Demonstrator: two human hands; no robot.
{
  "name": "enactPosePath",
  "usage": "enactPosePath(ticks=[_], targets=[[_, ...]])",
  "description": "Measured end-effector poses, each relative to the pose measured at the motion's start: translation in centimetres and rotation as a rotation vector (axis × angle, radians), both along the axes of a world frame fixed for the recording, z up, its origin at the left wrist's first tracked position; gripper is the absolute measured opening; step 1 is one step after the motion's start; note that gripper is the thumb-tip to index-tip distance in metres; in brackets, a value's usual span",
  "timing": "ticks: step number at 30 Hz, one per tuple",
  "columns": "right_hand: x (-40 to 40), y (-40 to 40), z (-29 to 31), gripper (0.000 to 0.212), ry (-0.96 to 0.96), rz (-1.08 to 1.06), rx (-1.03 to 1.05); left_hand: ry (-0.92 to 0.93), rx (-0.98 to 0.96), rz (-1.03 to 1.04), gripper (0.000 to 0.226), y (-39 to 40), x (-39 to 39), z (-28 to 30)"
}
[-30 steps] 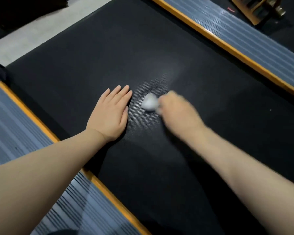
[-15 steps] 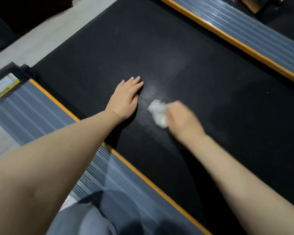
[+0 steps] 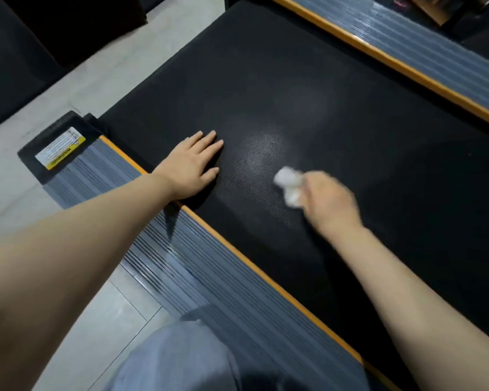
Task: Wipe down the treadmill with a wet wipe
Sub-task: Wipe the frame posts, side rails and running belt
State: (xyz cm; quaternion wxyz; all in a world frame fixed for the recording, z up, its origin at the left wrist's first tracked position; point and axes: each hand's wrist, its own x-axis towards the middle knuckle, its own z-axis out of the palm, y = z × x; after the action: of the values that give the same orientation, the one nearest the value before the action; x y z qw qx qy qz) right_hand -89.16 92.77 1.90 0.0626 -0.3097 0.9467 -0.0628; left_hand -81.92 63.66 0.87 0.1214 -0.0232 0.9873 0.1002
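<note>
Your left hand (image 3: 191,165) lies flat on the black treadmill belt (image 3: 336,94), palm down, fingers straight and only slightly spread, the heel of the hand just beside the orange edge strip (image 3: 254,266) that runs along the belt's left side. It holds nothing.

Your right hand (image 3: 329,203) is to the right of it and a little nearer you, blurred, with the fingers curled in around a crumpled white wet wipe (image 3: 290,184). The wipe bulges out on the left side of that hand and sits down against the belt; how tightly the fingers pinch it cannot be made out through the blur.

Between your two hands the belt shows a paler, dotted sheen (image 3: 261,153), reaching a little farther away than the wipe.

Left of the orange strip runs the grey ribbed side rail (image 3: 164,249), ending at a black end cap with a yellow and white warning label (image 3: 60,150). A matching rail (image 3: 424,49) lies along the belt's far right. Pale floor tiles (image 3: 102,320) lie at the left, and your grey-clad knee (image 3: 178,359) shows at the near edge.
</note>
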Motion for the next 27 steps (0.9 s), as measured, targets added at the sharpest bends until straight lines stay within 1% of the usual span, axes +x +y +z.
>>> enactPosePath(ticks=[1, 2, 3, 4, 6, 7, 8, 11, 12, 13, 14, 16, 17, 18, 19, 20, 22, 23, 24, 25, 26, 27], targets=[[-0.7, 0.3, -0.1, 0.023, 0.011, -0.205, -0.063, -0.028, 0.033, -0.010, 0.063, -0.4, 0.1, 0.0], [-0.1, 0.3, -0.4, 0.028, 0.066, -0.274, -0.130, -0.033, 0.046, -0.032, 0.063, -0.9, 0.2, 0.0], [1.4, -0.1, -1.0, 0.029, 0.096, -0.209, -0.184, -0.020, 0.046, -0.059, 0.062, -1.2, 0.3, -0.1], [3.8, -0.8, -1.0, 0.028, 0.085, -0.071, -0.228, -0.001, 0.043, -0.076, 0.062, -1.4, 0.5, -0.2], [7.8, -1.9, -1.1, 0.026, -0.137, 0.214, -0.227, 0.040, 0.050, -0.053, 0.063, -1.3, 0.7, -0.1], [8.5, -2.2, -1.0, 0.024, -0.219, 0.343, -0.220, 0.060, 0.057, -0.035, 0.064, -1.1, 0.8, -0.2], [8.5, -2.2, -0.8, 0.019, -0.247, 0.458, -0.205, 0.074, 0.061, -0.019, 0.065, -1.0, 0.9, -0.1], [6.5, -2.7, -1.3, 0.006, -0.165, 0.739, -0.171, 0.088, 0.079, -0.012, 0.067, -1.2, 0.9, -0.2], [5.2, -3.4, -1.2, 0.004, -0.116, 0.765, -0.119, 0.094, 0.081, -0.011, 0.068, -1.2, 0.9, -0.3], [3.3, -4.0, -1.3, 0.004, -0.037, 0.693, -0.070, 0.105, 0.080, -0.009, 0.066, -1.2, 1.0, -0.4], [0.7, -4.5, -1.3, 0.006, 0.020, 0.508, -0.013, 0.115, 0.078, -0.011, 0.063, -1.2, 0.9, -0.5], [-4.4, -4.3, -0.8, 0.016, 0.107, -0.040, -0.075, 0.133, 0.085, -0.014, 0.056, -1.2, 1.0, -0.6], [-5.3, -4.2, -0.7, 0.020, 0.092, -0.277, -0.130, 0.133, 0.092, -0.008, 0.055, -1.2, 1.0, -0.5], [-4.5, -4.5, -1.0, 0.021, 0.101, -0.338, -0.180, 0.130, 0.097, -0.002, 0.056, -1.2, 0.9, -0.5], [-2.5, -5.2, -1.1, 0.019, 0.090, -0.255, -0.194, 0.121, 0.103, 0.000, 0.058, -1.2, 0.9, -0.4], [0.5, -6.2, -1.4, 0.016, 0.027, -0.082, -0.216, 0.109, 0.110, 0.000, 0.061, -1.2, 0.8, -0.3], [6.7, -7.0, -1.3, 0.014, -0.140, 0.349, -0.236, 0.104, 0.118, 0.004, 0.064, -1.2, 0.8, -0.2], [7.9, -6.9, -1.1, 0.015, -0.189, 0.521, -0.228, 0.108, 0.120, 0.006, 0.063, -1.2, 0.9, -0.2], [7.2, -6.9, -1.2, 0.015, -0.156, 0.665, -0.204, 0.113, 0.119, 0.006, 0.063, -1.2, 1.0, -0.2], [5.3, -7.0, -1.5, 0.012, -0.056, 0.717, -0.150, 0.116, 0.117, 0.007, 0.061, -1.1, 1.0, -0.2], [2.8, -7.4, -1.6, 0.011, 0.065, 0.673, -0.074, 0.118, 0.115, 0.009, 0.058, -1.1, 1.0, -0.2], [0.0, -7.6, -1.4, 0.010, 0.125, 0.500, 0.002, 0.119, 0.113, 0.010, 0.055, -1.1, 1.0, -0.2]])
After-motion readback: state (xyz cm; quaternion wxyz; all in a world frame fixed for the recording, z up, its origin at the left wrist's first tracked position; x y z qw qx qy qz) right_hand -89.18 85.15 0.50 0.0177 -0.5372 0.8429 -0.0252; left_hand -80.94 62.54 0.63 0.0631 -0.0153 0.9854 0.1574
